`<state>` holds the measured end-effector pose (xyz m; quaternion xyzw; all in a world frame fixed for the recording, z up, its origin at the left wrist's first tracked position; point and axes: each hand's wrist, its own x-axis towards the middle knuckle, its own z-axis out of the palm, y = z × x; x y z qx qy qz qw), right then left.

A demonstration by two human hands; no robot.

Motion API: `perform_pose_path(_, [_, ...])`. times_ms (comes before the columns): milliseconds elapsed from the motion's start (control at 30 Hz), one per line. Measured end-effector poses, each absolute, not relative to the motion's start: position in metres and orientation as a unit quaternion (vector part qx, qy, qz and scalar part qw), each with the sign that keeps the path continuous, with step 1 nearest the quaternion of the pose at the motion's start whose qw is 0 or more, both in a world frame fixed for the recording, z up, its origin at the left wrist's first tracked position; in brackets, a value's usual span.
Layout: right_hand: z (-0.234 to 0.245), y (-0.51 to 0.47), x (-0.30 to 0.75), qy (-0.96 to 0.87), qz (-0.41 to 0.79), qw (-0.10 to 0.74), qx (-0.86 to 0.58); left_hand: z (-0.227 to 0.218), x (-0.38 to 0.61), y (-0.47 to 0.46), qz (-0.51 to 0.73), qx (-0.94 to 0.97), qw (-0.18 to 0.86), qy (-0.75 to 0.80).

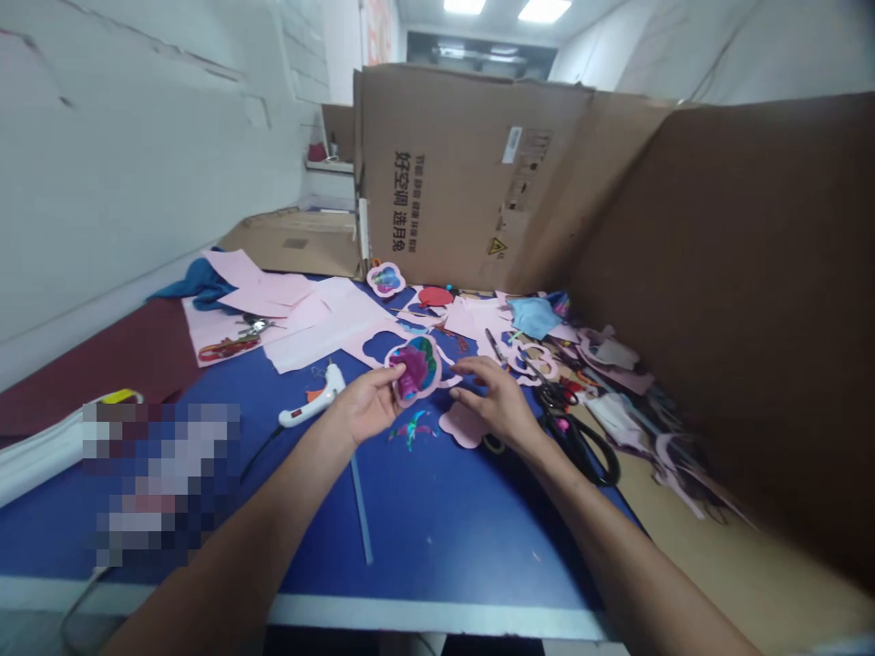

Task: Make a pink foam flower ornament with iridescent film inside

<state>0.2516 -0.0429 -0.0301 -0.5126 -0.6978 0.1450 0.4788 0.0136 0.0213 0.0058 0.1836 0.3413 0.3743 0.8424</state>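
- The left hand [369, 403] holds the flower-shaped piece [418, 372] with a shiny purple-and-green middle, at the centre of the frame, thumb upon its face.
- The right hand [498, 399] is apart from it, thumb and fingers moderately spread; I see nothing between them.
- For good handling, I think it is better to pinch only the pink rim, so that the shiny middle does not crease.
- The pink flower shape [465, 425] lies below the right fingers, partly covered; a low wrist could push it.
- The glue gun [328, 390] is just left of the left hand; its tip deserves care.
- Most open room is on the blue table [444, 547], lower centre, before its pale front edge.
- Black scissors [602, 453] limit the right side.
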Motion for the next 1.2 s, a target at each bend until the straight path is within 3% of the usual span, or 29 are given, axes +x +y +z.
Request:
perform_pose_path(333, [-0.014,-0.053,0.256,-0.67,0.131,0.525,-0.508,0.005,0.017,0.02,0.358,0.206,0.826,0.383])
perform_pose_path(733, [0.011,-0.062,0.274,-0.533,0.281,0.562,-0.567,-0.001,0.016,0.023,0.457,0.353,0.71,0.403])
perform_pose_path(1200, [0.035,-0.086,0.247,-0.53,0.371,0.532,-0.547,-0.024,0.027,0.017,0.46,0.434,0.683,0.365])
